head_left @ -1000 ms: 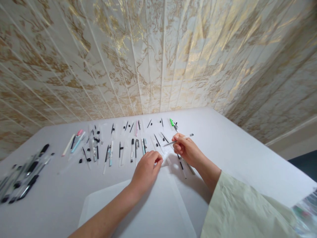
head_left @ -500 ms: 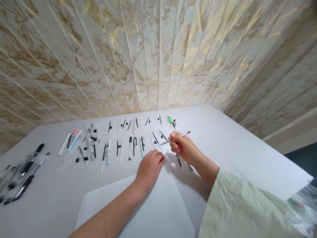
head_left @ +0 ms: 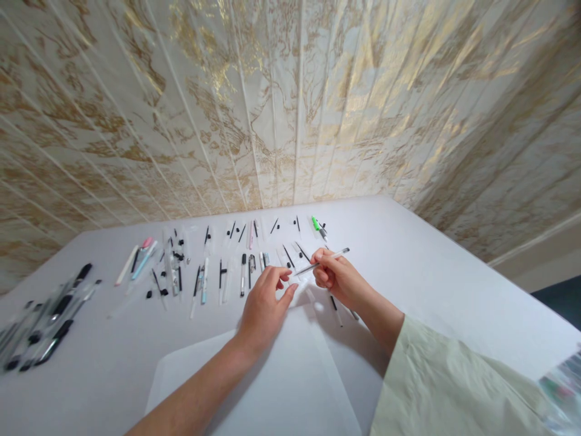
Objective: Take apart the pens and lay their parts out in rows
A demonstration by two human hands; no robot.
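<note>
Pinched in my right hand (head_left: 333, 274) is a slim clear pen (head_left: 344, 251); its dark end points up to the right and its thin end down to the left. Just left of the pen's thin end is my left hand (head_left: 267, 297), thumb and fingers apart with nothing seen between them. Beneath both hands lies a translucent white sheet or folder (head_left: 272, 381). Dark refills and small black pieces lie beyond my fingers. Under my right wrist a black-and-white refill (head_left: 336, 310) rests on the table, partly in shadow.
Pen parts lie in rows across the white table (head_left: 422, 284), among them a green pen piece (head_left: 316, 223) at the back. A blurred pile of pens (head_left: 54, 315) is at the left. A patterned wall covering (head_left: 272, 109) rises behind. Clear plastic (head_left: 563, 381) shows at the right edge.
My left hand has lifted slightly, moved left and spread its thumb from its fingers. My right hand still holds the pen near the same place. The view has shifted a little.
</note>
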